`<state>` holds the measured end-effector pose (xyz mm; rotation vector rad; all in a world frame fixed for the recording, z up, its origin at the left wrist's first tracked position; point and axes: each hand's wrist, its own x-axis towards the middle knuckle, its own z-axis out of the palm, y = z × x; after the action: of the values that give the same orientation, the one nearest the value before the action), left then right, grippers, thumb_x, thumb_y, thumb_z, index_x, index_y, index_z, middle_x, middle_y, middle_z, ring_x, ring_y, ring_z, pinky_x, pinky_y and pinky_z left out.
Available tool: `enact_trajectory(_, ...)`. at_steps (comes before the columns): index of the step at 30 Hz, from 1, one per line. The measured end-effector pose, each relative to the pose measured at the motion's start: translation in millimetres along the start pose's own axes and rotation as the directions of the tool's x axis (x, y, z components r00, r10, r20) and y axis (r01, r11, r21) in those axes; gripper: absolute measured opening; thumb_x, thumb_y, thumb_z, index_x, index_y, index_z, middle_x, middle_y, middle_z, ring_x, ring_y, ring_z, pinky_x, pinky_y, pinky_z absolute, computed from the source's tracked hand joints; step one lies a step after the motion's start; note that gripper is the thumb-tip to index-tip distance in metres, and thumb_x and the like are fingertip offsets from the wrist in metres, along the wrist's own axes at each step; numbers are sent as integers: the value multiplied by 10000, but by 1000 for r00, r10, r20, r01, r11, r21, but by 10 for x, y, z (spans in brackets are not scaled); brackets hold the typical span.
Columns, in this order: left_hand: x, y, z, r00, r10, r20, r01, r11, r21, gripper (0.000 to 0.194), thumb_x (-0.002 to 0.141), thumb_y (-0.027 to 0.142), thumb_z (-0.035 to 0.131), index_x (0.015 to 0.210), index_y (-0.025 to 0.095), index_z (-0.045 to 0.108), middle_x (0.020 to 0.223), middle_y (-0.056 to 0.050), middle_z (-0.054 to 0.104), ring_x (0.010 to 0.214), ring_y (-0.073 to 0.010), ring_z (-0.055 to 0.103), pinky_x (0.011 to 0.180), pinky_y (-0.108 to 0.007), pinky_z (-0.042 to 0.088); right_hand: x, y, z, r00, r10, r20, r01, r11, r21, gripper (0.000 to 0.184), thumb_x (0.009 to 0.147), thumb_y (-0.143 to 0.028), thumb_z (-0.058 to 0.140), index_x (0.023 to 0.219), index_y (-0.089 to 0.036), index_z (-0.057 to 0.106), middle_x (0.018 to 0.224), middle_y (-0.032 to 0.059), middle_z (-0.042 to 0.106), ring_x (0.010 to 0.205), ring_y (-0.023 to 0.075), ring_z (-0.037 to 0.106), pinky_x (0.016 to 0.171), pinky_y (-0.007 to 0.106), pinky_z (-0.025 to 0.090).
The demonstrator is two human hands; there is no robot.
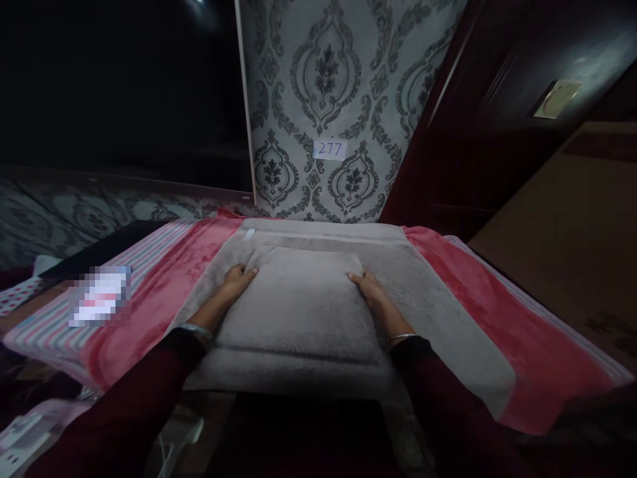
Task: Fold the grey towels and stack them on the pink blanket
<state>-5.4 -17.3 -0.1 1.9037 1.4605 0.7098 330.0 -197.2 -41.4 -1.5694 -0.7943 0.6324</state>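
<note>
A folded grey towel (298,305) lies in the middle of a larger spread grey towel (438,325), which has a flat woven band along its far end. My left hand (237,281) grips the folded towel's left edge near its far corner, thumb on top and the other fingers mostly hidden. On the opposite edge, my right hand (369,287) holds the same towel in a like way, its fingers tucked at the side. Beneath the spread towel is a pink plush cloth (164,285).
A striped cloth (54,325) covers the table under the pink one, with a blurred white packet (99,295) on its left. A large cardboard box (572,232) stands at right. Behind are a dark television (124,93) and a wall label (330,149). A power strip (30,435) is at lower left.
</note>
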Motion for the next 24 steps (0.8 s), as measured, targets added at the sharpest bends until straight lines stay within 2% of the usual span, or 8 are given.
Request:
enact_trajectory(5, -21, -15, -128, 992, 97, -86, -102, 993, -56, 436, 744, 551, 568, 950, 175, 646, 1009, -99, 725, 1021, -308, 669, 852, -365, 521, 62, -152, 34, 1000, -17, -20, 18, 998, 65, 513, 647, -437, 744, 1094, -193, 676, 1025, 43, 768, 950, 230, 694, 847, 330, 548)
enact_trajectory(10, 20, -135, -177, 995, -71, 68, 73, 997, -19, 362, 710, 555, 597, 783, 202, 635, 814, -81, 708, 891, -313, 681, 753, -372, 517, 73, -24, 91, 997, 78, -26, -77, 996, 41, 375, 721, -420, 692, 1007, -180, 710, 864, 63, 774, 881, 249, 707, 819, 379, 561)
enact_trajectory(12, 40, -187, -150, 995, -74, 63, 73, 997, 30, 335, 722, 551, 587, 738, 217, 610, 779, -75, 696, 889, -314, 680, 751, -375, 517, 33, 61, 84, 995, 87, -55, -86, 996, 24, 343, 734, -394, 676, 1001, -181, 713, 860, 65, 772, 876, 240, 705, 839, 378, 554)
enact_trajectory(17, 34, -244, -88, 997, -39, -59, 43, 997, 58, 307, 747, 518, 574, 820, 219, 565, 812, -74, 686, 869, -289, 673, 726, -358, 518, -158, 190, -3, 994, 3, -112, -5, 1000, -18, 430, 707, -375, 673, 1092, -183, 692, 933, 49, 771, 901, 225, 697, 894, 381, 536)
enact_trajectory(21, -72, -209, -114, 996, 22, -90, -8, 987, 161, 264, 764, 490, 551, 819, 234, 510, 791, -57, 651, 816, -267, 657, 705, -341, 498, -316, 247, -34, 981, -102, -166, 93, 994, -61, 349, 681, -406, 667, 956, -193, 693, 988, 63, 764, 978, 239, 682, 945, 380, 508)
enact_trajectory(24, -177, -156, -160, 995, 68, -74, -46, 961, 272, 258, 782, 487, 538, 827, 234, 512, 804, -67, 658, 811, -266, 655, 714, -338, 484, -387, 291, -20, 964, -154, -215, 135, 986, -100, 329, 694, -467, 629, 866, -193, 688, 924, 72, 751, 913, 248, 669, 896, 383, 510)
